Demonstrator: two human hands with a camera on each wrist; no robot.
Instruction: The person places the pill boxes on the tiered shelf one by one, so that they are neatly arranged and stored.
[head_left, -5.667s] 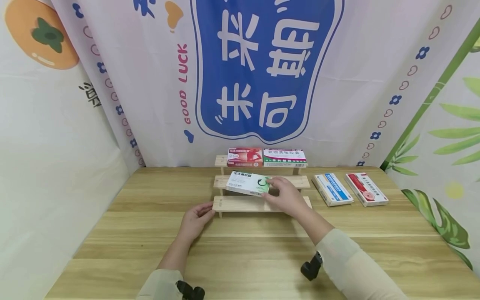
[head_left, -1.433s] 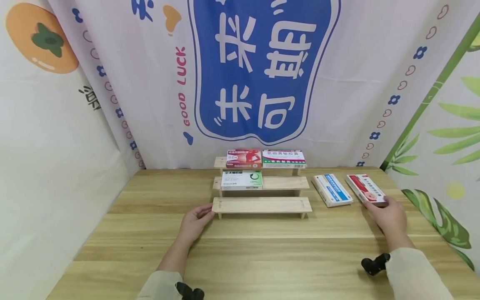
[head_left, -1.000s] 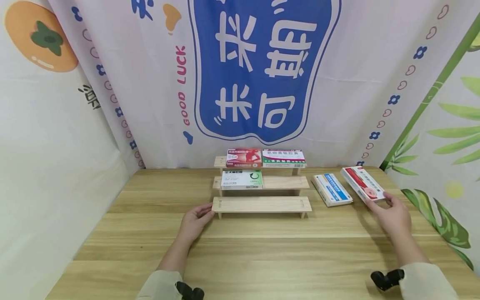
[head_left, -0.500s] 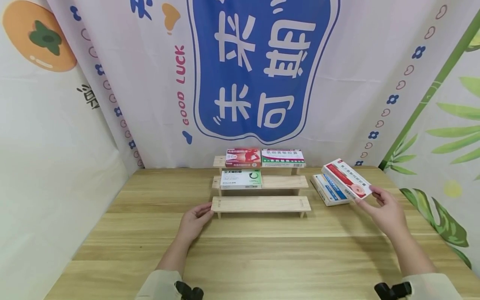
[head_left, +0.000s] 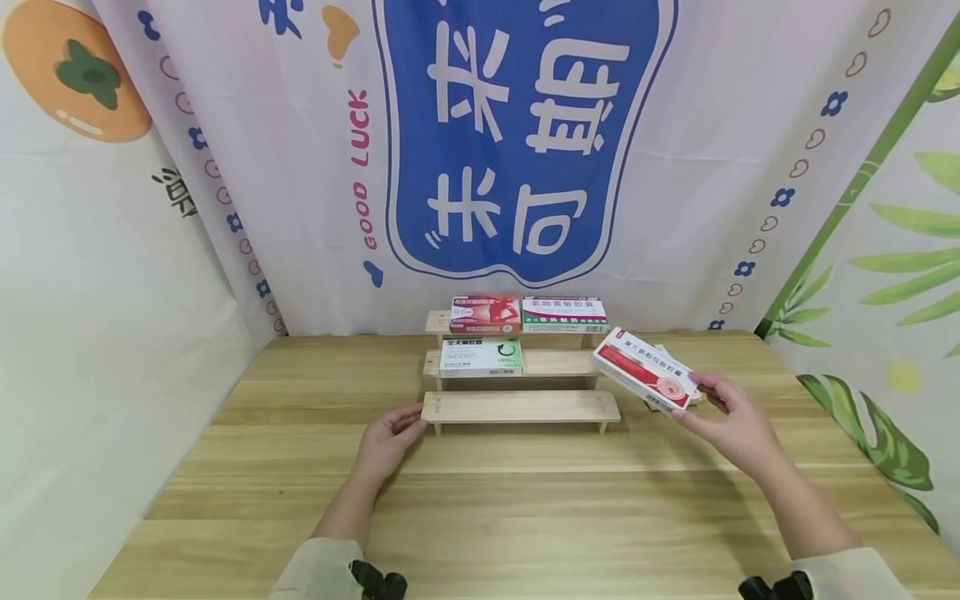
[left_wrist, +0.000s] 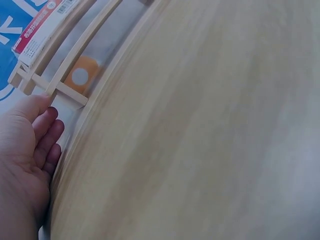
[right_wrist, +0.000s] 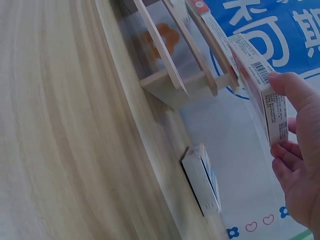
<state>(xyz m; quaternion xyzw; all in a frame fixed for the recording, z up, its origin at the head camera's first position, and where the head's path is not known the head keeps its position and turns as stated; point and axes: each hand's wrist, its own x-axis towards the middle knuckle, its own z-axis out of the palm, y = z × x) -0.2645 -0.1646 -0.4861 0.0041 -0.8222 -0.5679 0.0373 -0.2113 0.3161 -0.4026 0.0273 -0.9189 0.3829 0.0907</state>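
In the head view a red and white box (head_left: 647,370) is pinched at its right end by my right hand (head_left: 738,425), held tilted off the table just right of the wooden three-step rack (head_left: 521,407). My left hand (head_left: 390,442) holds the left end of the lowest step between thumb and fingers. A red box (head_left: 485,314) and a white, green and purple box (head_left: 564,314) stand on the top step. On the left of the middle step is a white and green box (head_left: 481,357). The right wrist view shows the pinched box (right_wrist: 260,85) close up.
A blue and white box (right_wrist: 201,180) lies on the table (head_left: 480,517) right of the rack, mostly covered by the held box in the head view. Printed cloth (head_left: 697,167) hangs behind the table and at both sides.
The right hand has lifted the red and white box off the table and carried it left, over the blue and white box, towards the rack. The left hand stays at the rack's end.
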